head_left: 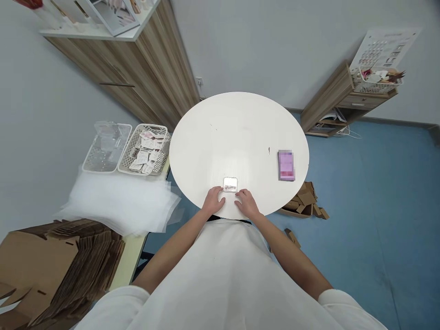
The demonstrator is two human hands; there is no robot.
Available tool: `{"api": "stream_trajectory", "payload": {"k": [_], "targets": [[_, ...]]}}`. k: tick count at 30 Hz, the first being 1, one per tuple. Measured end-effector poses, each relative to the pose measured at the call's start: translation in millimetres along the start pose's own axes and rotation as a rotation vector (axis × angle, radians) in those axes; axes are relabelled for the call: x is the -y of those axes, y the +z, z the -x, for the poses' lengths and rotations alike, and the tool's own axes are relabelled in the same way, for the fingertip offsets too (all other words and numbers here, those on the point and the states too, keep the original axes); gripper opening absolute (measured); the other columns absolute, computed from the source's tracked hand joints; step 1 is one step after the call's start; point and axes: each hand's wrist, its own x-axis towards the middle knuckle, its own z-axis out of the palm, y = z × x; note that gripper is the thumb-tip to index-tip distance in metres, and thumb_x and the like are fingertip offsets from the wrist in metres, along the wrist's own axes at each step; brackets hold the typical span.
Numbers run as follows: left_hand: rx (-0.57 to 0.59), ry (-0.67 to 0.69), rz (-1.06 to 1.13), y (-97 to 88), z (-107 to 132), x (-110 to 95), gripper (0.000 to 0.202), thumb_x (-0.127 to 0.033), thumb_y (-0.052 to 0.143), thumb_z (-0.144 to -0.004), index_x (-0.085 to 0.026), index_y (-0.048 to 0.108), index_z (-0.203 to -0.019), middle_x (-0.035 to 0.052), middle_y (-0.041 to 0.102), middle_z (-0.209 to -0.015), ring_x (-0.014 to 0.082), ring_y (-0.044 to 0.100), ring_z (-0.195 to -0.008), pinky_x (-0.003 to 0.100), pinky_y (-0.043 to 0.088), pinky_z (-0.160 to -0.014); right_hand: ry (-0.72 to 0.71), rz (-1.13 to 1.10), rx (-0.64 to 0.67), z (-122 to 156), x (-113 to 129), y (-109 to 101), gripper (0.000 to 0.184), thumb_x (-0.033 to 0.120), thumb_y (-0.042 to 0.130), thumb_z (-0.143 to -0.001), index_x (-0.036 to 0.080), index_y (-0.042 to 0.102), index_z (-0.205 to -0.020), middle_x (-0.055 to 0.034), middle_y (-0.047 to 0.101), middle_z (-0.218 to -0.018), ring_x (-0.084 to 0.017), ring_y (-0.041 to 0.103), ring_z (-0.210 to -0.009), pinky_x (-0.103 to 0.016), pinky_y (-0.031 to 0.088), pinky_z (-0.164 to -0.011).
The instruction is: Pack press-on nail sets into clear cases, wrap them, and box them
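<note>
left hand (213,200) and right hand (246,203) lie flat and empty at the near edge of the round table (237,123), the small squarish case (230,184) just beyond, between their fingertips, left a shade nearer, purple pack (286,165) well off to the far right.

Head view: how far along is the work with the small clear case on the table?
Done: one small clear case lies at the near edge of the round table. In hand: left hand and right hand rest flanking it, no grip. Left: the clear-case basket and packet basket hold plenty.
</note>
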Motion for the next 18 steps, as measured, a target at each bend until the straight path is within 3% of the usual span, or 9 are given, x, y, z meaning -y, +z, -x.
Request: {"api": "stream_trajectory", "payload": {"k": [3,6,12,14,18], "targets": [[0.036,0.069,-0.115,-2.1,8,5,0.035,-0.028,0.055,-0.07,-0.019,0.054,-0.104,0.0086,0.052,-0.115,0.0246,0.043,-0.11,0.041,0.037,-0.091,-0.081,0.21,0.085,1,4,3,0.019,0.025,0.055,-0.075,0.021,0.057,-0.094,-0.0083,0.053,-0.102,-0.022,0.048,-0.089,-0.035,0.041,-0.073],[0.075,0.099,-0.202,-4.0,13,8,0.034,-0.032,0.057,-0.069,-0.02,0.054,-0.101,0.0085,0.051,-0.116,0.0255,0.043,-0.11,0.041,0.037,-0.089,-0.077,0.35,0.087,-3,6,10,0.012,0.026,0.051,-0.08,0.021,0.058,-0.087,-0.0085,0.054,-0.1,-0.022,0.048,-0.086,-0.033,0.037,-0.069],[0.113,0.149,-0.355,-11.0,8,5,0.043,-0.04,0.061,-0.066,-0.021,0.052,-0.103,0.0095,0.049,-0.118,0.0272,0.043,-0.109,0.043,0.03,-0.092,-0.015,0.344,0.032,-9,10,18,0.018,0.02,0.04,-0.086,0.02,0.057,-0.081,-0.0066,0.056,-0.085,-0.018,0.048,-0.079,-0.029,0.035,-0.065],[0.115,0.174,-0.389,-14.7,5,6,0.039,-0.036,0.059,-0.067,-0.021,0.052,-0.103,0.0096,0.05,-0.117,0.0267,0.043,-0.108,0.043,0.027,-0.093,-0.012,0.271,0.014,-9,14,15,0.019,0.021,0.039,-0.086,0.019,0.057,-0.08,-0.0057,0.055,-0.085,-0.017,0.048,-0.079,-0.028,0.037,-0.065],[0.141,0.222,-0.431,-22.7,1,14,0.027,-0.013,0.049,-0.07,-0.023,0.055,-0.094,0.0064,0.057,-0.107,0.0224,0.049,-0.102,0.043,0.024,-0.094,0.01,0.158,-0.045,-5,23,7,0.02,0.021,0.037,-0.087,0.02,0.056,-0.08,-0.0056,0.055,-0.088,-0.017,0.049,-0.083,-0.027,0.041,-0.067]]}}
